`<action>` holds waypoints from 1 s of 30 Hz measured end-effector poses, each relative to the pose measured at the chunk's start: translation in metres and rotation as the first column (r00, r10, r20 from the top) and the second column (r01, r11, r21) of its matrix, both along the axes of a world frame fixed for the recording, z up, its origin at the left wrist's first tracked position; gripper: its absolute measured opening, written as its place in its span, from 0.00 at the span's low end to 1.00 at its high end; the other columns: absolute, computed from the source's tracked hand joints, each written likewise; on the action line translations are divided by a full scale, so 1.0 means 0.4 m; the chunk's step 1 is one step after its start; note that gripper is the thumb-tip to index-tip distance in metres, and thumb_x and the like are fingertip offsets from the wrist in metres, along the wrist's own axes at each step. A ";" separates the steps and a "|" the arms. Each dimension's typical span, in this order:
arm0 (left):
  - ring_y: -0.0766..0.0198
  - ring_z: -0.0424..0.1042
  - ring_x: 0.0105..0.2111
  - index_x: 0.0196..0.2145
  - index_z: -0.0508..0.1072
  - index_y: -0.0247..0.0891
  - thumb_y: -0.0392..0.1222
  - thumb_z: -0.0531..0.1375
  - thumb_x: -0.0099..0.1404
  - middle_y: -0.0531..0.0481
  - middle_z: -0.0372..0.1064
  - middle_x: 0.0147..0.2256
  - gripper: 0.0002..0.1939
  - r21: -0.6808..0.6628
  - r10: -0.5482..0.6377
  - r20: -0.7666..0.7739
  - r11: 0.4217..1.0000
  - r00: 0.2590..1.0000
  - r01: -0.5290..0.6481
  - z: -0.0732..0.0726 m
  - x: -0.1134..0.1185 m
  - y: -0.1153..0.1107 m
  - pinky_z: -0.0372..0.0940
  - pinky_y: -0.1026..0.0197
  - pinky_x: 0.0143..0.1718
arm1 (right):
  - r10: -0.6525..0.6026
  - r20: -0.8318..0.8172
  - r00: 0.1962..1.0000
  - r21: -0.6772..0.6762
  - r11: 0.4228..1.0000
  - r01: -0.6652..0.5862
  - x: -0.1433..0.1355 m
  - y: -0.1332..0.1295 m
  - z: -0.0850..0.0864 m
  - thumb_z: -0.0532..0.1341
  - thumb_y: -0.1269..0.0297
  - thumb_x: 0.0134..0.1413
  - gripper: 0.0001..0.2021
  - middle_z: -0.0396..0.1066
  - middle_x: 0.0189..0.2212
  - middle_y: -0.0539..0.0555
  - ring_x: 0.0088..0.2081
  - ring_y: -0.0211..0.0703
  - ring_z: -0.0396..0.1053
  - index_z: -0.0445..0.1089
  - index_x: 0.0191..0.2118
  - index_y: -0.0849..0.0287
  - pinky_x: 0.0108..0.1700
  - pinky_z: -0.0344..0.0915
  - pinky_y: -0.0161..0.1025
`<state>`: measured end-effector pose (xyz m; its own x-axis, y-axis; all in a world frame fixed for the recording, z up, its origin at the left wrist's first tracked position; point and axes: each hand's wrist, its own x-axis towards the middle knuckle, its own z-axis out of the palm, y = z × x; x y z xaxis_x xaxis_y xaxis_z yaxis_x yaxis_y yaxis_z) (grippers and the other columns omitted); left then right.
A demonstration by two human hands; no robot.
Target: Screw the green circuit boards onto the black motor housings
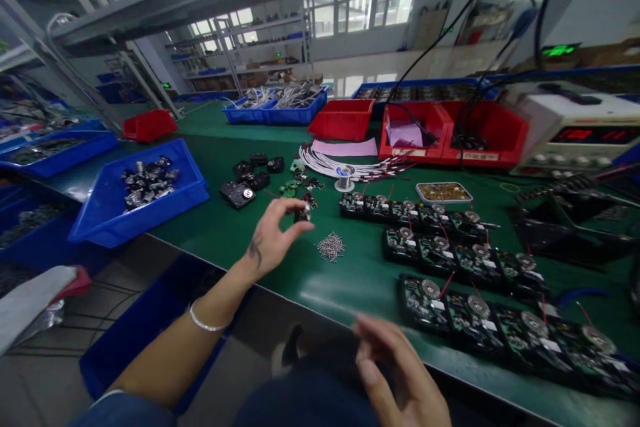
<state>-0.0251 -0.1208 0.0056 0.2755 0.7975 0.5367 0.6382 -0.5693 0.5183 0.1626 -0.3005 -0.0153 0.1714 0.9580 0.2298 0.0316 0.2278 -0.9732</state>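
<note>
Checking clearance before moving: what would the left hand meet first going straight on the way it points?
Probably the wire spool, with the nearest end of the back row of black cases close beside that line. Depth is unclear: the left hand seems raised, so it might pass above them.

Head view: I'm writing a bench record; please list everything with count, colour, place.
Bench: one, green, centre
Blue bins: several, blue, left and back
Red bins: four, red, back of bench
Power supply: one, whitish, right
Cables: several, black, upper right
Wire bundle: one, white, mid-bench
Solder spool: one, silver, mid-bench
Pink sheet: one, pink, behind wires
Pin pile: one, silver, front of centre
Housings: about six, black, left of centre
Circuit assemblies: three rows, black-green, right
Shallow tray: one, pale-rimmed, behind assemblies
Shelving: several shelves, grey, background
Windows: several, bright, background
Small part: one, dark, above bench
Left hand: one, pinching small part
Right hand: one, near bench edge
</note>
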 end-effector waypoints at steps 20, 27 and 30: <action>0.64 0.64 0.40 0.48 0.69 0.35 0.47 0.54 0.69 0.46 0.64 0.39 0.15 -0.037 -0.398 -0.012 0.917 0.918 0.397 0.038 0.115 -0.248 0.64 0.63 0.40 | -0.188 -0.048 0.981 -0.360 0.919 0.159 0.037 0.002 0.030 0.63 0.61 0.55 0.12 0.76 0.37 0.51 0.33 0.36 0.72 0.76 0.45 0.49 0.33 0.70 0.28; 0.63 0.63 0.34 0.32 0.71 0.34 0.37 0.52 0.70 0.48 0.68 0.31 0.11 0.120 -0.604 -0.134 0.777 0.786 0.618 0.051 0.162 -0.221 0.60 0.60 0.35 | -0.064 0.170 0.983 -0.127 0.988 0.087 0.009 0.016 0.033 0.60 0.71 0.54 0.08 0.73 0.30 0.51 0.31 0.36 0.70 0.77 0.35 0.57 0.35 0.67 0.28; 0.64 0.64 0.34 0.35 0.69 0.34 0.37 0.52 0.70 0.48 0.68 0.33 0.09 0.206 -0.540 -0.083 0.813 0.838 0.544 0.063 0.175 -0.215 0.61 0.60 0.36 | -0.066 0.095 0.993 -0.206 0.975 0.084 0.011 0.018 0.042 0.60 0.67 0.56 0.06 0.71 0.28 0.51 0.30 0.36 0.68 0.75 0.32 0.58 0.33 0.66 0.29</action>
